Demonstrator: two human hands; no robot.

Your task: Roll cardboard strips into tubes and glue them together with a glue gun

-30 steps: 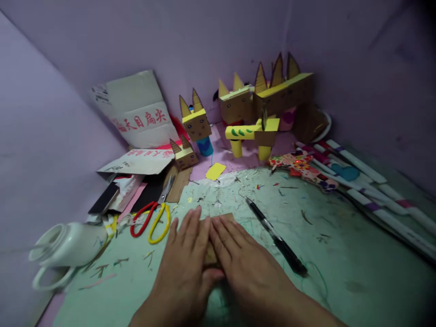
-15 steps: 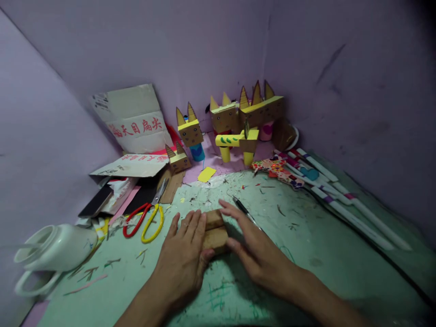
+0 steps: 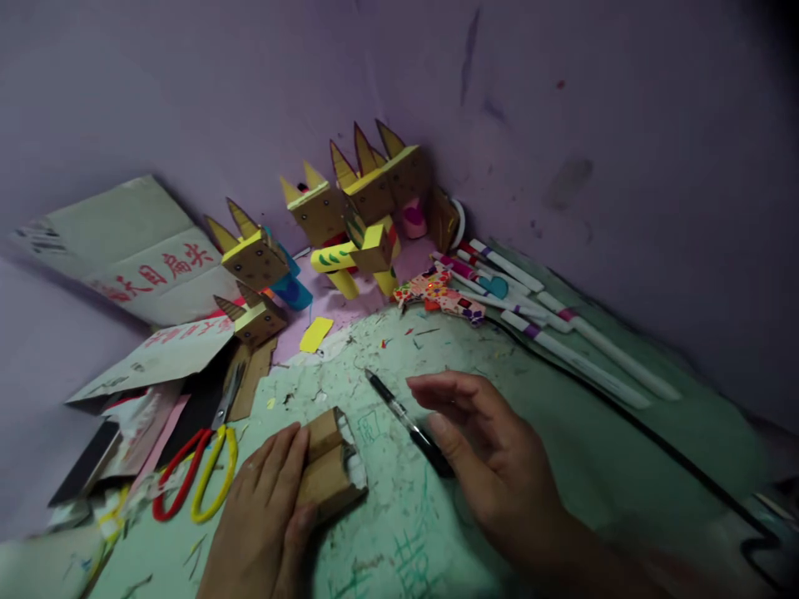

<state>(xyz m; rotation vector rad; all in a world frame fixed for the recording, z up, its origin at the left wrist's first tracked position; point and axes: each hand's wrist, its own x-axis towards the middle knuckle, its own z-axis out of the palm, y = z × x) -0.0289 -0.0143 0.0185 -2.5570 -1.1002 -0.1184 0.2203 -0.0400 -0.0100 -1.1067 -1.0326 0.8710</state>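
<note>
Left hand (image 3: 262,499): laid over the left end of the carton (image 3: 328,466), fingers close together and slightly bent, thumb against its near side. The carton lies on the green table (image 3: 562,416), its open end facing right. Right hand (image 3: 493,449): raised, fingers curved, thumb apart from them in a half-open shape; nothing seen gripped. The pen (image 3: 399,412) lies between the hands, its rear end beside the right thumb; contact cannot be determined. Scissors (image 3: 212,449), blades nearly closed, lie left of the carton.
</note>
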